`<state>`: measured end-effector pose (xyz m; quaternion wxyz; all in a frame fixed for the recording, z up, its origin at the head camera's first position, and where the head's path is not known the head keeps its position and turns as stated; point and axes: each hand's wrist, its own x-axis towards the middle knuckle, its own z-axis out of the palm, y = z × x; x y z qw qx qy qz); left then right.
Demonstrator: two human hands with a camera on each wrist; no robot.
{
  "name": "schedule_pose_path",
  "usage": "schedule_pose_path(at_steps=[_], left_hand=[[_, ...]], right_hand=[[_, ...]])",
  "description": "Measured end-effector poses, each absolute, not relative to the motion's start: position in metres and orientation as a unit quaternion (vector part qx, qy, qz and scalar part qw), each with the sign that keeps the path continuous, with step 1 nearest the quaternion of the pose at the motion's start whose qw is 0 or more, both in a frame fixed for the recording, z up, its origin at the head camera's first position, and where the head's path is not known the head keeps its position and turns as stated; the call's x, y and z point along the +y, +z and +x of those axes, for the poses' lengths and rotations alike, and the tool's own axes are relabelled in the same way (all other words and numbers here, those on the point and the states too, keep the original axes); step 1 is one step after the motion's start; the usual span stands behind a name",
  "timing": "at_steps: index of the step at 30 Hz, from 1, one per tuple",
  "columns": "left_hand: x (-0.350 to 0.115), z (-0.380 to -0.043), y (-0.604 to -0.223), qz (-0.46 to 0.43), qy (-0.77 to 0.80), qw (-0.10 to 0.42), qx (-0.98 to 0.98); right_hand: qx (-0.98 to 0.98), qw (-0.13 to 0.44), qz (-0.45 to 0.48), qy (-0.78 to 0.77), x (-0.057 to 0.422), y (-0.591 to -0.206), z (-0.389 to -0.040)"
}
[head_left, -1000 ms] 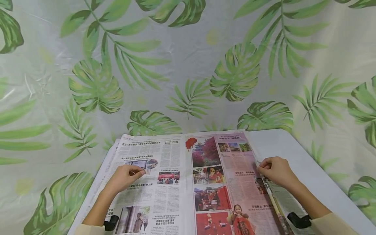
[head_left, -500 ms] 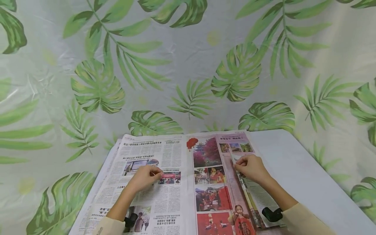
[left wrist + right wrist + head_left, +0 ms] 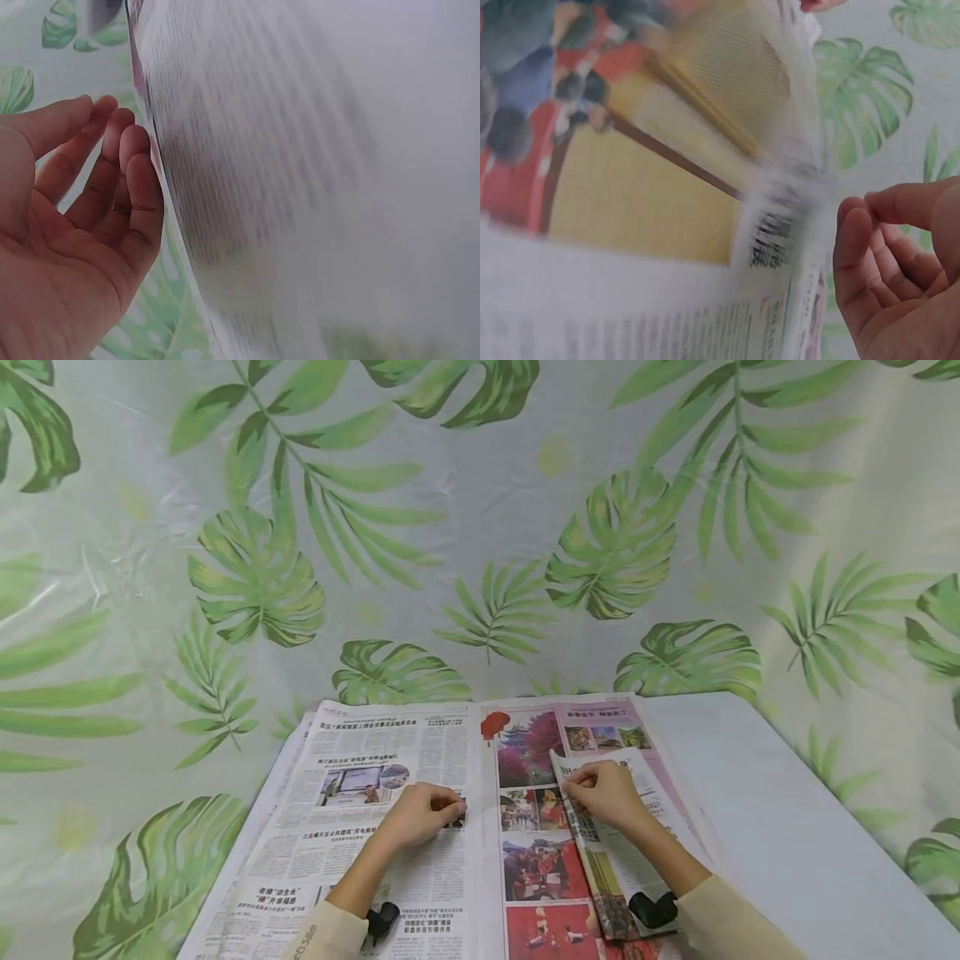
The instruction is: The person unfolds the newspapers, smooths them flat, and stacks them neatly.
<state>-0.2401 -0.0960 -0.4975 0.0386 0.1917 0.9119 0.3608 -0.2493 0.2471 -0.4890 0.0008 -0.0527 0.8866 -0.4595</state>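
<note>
An open newspaper lies across the white table, text on its left page and red photos on its right. My right hand pinches the left edge of a turned-over newspaper page, which covers part of the right side. In the right wrist view, the thumb and index fingertip of the right hand meet close to the blurred sheet. My left hand is over the left page near the centre fold, fingers loosely curled. The left wrist view shows the left hand beside a page, nothing visible between its fingertips.
White table surface shows to the right of the newspaper. A leaf-patterned curtain hangs behind the table. Each wrist carries a black camera mount, such as the right one.
My right hand has moved left, bringing the page edge over the right-side photos. My left hand has shifted right toward the centre fold.
</note>
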Motion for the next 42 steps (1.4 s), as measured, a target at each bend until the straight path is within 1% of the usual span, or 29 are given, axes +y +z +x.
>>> schedule_pose_path(at_steps=[3,6,18,21,28,32,35,42], left_hand=[[-0.086,-0.241,-0.500,0.197,0.373,0.047,0.905],[-0.078,-0.241,-0.502,0.195,0.387,0.056,0.900],[-0.034,-0.240,-0.508,0.172,0.415,0.061,0.891],[-0.022,-0.238,-0.512,0.172,0.432,0.075,0.882],[0.000,-0.240,-0.511,0.172,0.441,0.107,0.874],[0.015,-0.241,-0.511,0.165,0.464,0.135,0.860],[0.027,-0.241,-0.513,0.161,0.471,0.145,0.855],[0.042,-0.239,-0.516,0.145,0.501,0.176,0.835]], right_hand=[[0.884,0.009,-0.040,-0.465,0.251,-0.490,-0.248],[0.894,0.005,-0.028,-0.448,0.262,-0.491,-0.245],[0.920,-0.013,-0.005,-0.391,0.336,-0.494,-0.238],[0.925,-0.013,0.001,-0.379,0.349,-0.498,-0.232],[0.944,-0.037,0.004,-0.328,0.373,-0.504,-0.226],[0.948,-0.030,0.016,-0.318,0.383,-0.506,-0.225],[0.950,-0.018,0.022,-0.310,0.388,-0.509,-0.223],[0.941,0.010,0.022,-0.337,0.385,-0.512,-0.220]])
